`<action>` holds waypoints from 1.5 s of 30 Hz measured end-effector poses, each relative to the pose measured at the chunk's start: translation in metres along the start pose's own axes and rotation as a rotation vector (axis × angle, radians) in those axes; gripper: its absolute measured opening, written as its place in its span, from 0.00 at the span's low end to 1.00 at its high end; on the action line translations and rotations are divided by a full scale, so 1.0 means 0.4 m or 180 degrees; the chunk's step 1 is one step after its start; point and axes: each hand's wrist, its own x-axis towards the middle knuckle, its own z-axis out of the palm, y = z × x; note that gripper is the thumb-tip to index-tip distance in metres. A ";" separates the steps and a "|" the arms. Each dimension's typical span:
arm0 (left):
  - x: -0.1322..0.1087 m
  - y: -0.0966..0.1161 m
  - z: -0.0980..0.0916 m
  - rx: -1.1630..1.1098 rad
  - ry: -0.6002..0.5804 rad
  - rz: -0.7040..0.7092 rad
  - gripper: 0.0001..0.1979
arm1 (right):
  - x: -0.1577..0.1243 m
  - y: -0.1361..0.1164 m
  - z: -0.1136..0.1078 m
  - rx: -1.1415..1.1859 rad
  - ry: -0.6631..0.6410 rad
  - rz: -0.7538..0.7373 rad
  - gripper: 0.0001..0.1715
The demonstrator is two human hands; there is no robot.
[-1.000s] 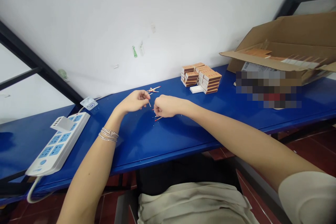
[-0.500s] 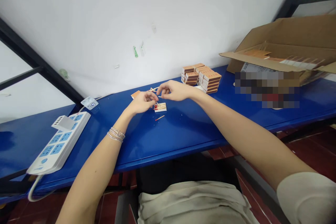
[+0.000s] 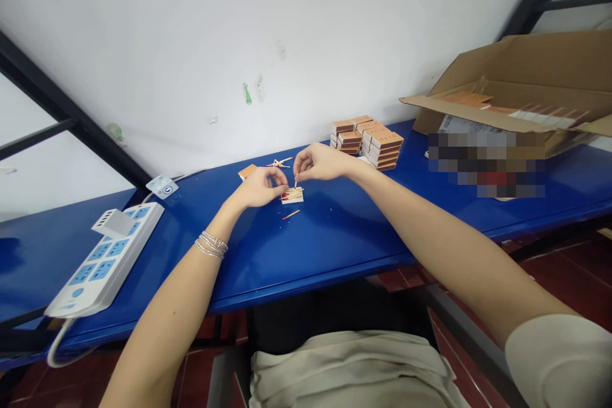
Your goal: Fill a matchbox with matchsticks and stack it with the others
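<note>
A small white matchbox tray [image 3: 292,199] with several red-tipped matches in it lies on the blue table [image 3: 306,248]. My left hand [image 3: 265,186] is at the tray's left end, its thumb and fingers curved close together at the edge; whether it grips the tray or a match is too small to tell. Above the tray's right part, my right hand [image 3: 313,164] pinches a match [image 3: 296,182] between thumb and finger, held roughly upright. One loose match [image 3: 291,215] lies in front of the tray. Behind the hands is a small pile of matches [image 3: 280,163].
An orange matchbox cover [image 3: 247,171] lies behind my left hand. Stacked matchboxes [image 3: 380,142] stand at the back, right of centre. An open cardboard box [image 3: 507,70] is at the far right. A power strip [image 3: 108,261] and white plug device [image 3: 162,187] are on the left.
My right hand has shifted slightly right, and the match in its fingers now points down over the tray. My left hand has hardly moved.
</note>
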 end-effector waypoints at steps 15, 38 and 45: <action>-0.048 0.090 0.019 0.1346 -0.0890 0.0096 0.05 | 0.007 0.037 0.011 -0.0147 -0.0321 0.0256 0.16; -0.025 0.061 0.027 0.1950 -0.0150 0.0491 0.08 | 0.002 0.015 0.004 -0.0867 -0.0569 0.0363 0.12; -0.035 0.054 -0.012 0.1708 -0.0070 0.0545 0.13 | 0.000 0.006 0.005 -0.0950 -0.0447 0.0392 0.12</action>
